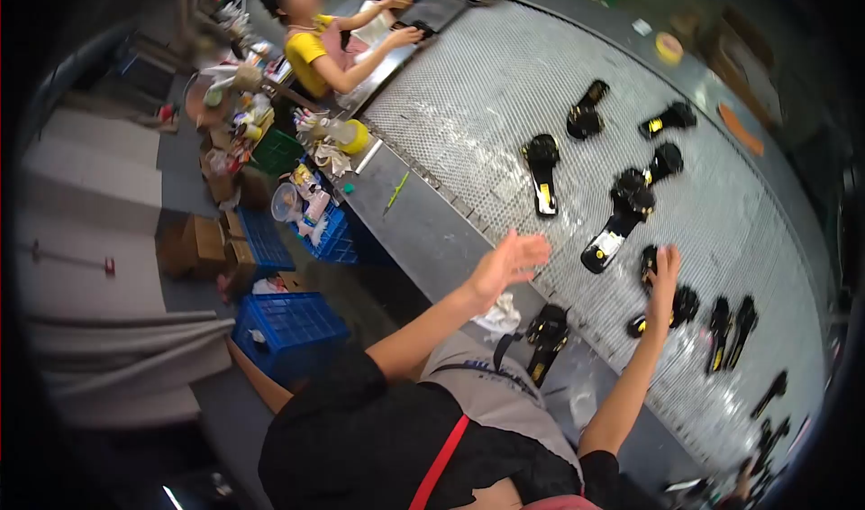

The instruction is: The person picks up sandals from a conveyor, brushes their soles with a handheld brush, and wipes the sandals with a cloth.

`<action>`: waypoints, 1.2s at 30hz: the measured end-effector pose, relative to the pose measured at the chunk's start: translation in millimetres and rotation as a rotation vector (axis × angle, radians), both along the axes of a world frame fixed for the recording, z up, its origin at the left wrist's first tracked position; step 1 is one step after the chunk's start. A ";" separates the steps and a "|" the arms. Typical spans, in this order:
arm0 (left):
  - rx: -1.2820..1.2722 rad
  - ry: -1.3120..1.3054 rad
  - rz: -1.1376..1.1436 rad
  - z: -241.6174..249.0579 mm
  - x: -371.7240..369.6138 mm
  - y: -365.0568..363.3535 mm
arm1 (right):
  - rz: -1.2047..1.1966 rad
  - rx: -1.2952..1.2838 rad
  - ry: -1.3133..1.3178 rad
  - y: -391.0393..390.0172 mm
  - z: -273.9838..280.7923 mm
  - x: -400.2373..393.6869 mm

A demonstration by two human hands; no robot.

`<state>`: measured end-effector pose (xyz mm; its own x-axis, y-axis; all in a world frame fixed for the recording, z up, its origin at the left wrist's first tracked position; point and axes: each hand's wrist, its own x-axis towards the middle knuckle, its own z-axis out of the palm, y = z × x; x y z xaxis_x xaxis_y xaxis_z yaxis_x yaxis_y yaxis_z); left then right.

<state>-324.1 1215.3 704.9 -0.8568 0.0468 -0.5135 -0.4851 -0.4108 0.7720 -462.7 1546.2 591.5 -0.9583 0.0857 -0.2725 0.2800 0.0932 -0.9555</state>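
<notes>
My left hand [512, 265] is raised over the near edge of the conveyor belt, fingers spread and holding nothing. Farther right, my right hand [663, 274] is at a black sandal [649, 262] over the belt, its thumb and fingers against the sandal's side; part of the sandal is hidden by the hand. Beside my right forearm lies another black sandal [686, 304]. A black sandal [547, 328] rests on the near ledge in front of my body, next to a crumpled white cloth [500, 315]. Black sandals with pale, yellow-marked insoles, such as one sandal [543, 175], lie ahead.
The mesh conveyor belt [478, 86] fills the right side, carrying several more sandals. A co-worker [315, 50] in yellow handles dark items at the far left. A green pen [396, 193] and yellow-based bottle [350, 135] are on the ledge. Blue crates [293, 321] stand at left.
</notes>
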 end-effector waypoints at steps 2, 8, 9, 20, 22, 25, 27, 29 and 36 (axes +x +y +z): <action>0.049 -0.079 -0.058 -11.3 19.1 2.7 | 0.128 0.933 0.014 54.6 -72.7 -42.8; 0.107 -0.140 -0.097 -28.1 67.7 13.7 | 0.340 1.093 -0.184 74.1 -91.6 -38.5; 0.100 -0.134 -0.097 -28.8 72.3 17.0 | 0.312 1.170 -0.042 75.4 -100.1 -31.8; -0.229 0.530 -0.090 32.5 37.6 45.1 | 0.578 0.246 0.326 -23.7 104.3 124.5; 0.044 0.645 -0.183 70.1 38.4 46.1 | 0.701 0.151 0.301 -41.6 156.5 170.3; 0.328 0.676 -0.567 95.1 51.2 44.6 | 0.735 0.038 0.217 -54.7 185.2 217.5; 0.263 0.714 -0.492 114.8 68.2 50.0 | 0.636 -0.071 0.267 -49.7 181.3 241.8; 0.188 0.699 -0.436 129.8 84.5 59.1 | 0.533 -0.146 0.260 -49.4 194.5 260.0; 0.018 0.706 -0.414 153.6 101.3 78.9 | 0.298 -0.129 0.330 -52.9 204.5 303.6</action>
